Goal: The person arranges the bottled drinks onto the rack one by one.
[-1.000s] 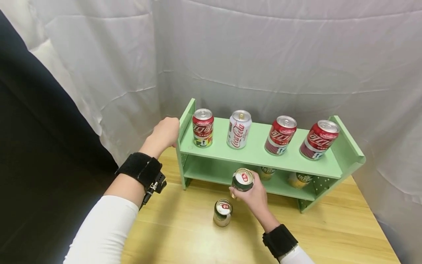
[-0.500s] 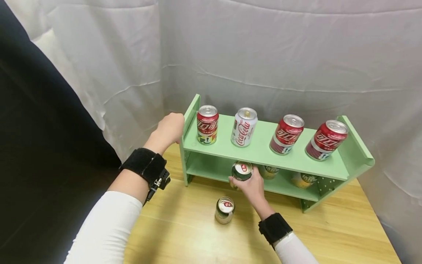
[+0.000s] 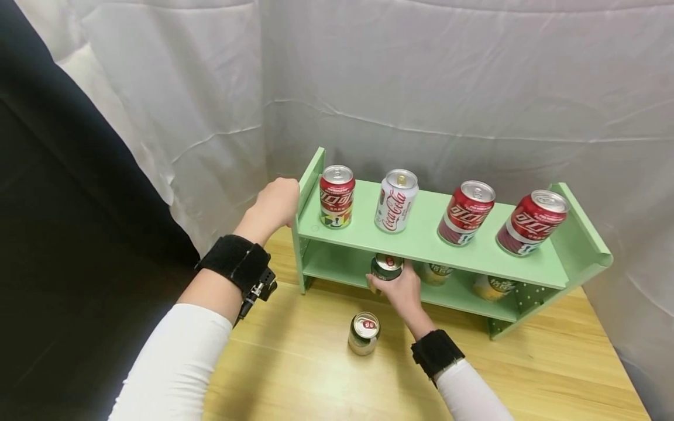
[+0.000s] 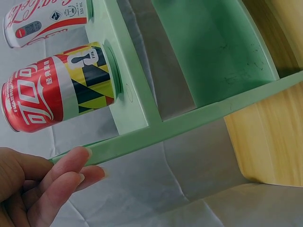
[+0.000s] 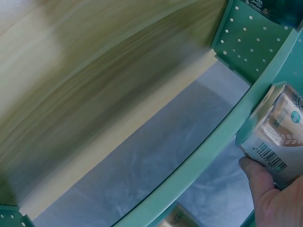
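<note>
The right hand point(image 3: 402, 290) grips a green can point(image 3: 387, 268) just under the shelf point(image 3: 421, 242), whose near end the left hand point(image 3: 275, 202) clasps, apparently bracing it.

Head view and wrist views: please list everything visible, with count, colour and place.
Shelf unit: one, light green, two tiers, at the back of the table.
Red cans: three, red, upright on the top tier, one at the left end and two on the right.
White can: one, white with red script, top tier, second from left.
Lower-tier cans: two, greenish-gold, partly hidden under the top tier.
Held can: one, green and silver, at the lower tier's front edge.
Loose can: one, green and silver, upright on the table.
Table: one, light wood.
Backdrop: white cloth behind.
Left hand: grips the shelf's left end panel.
Right hand: holds the held can.
</note>
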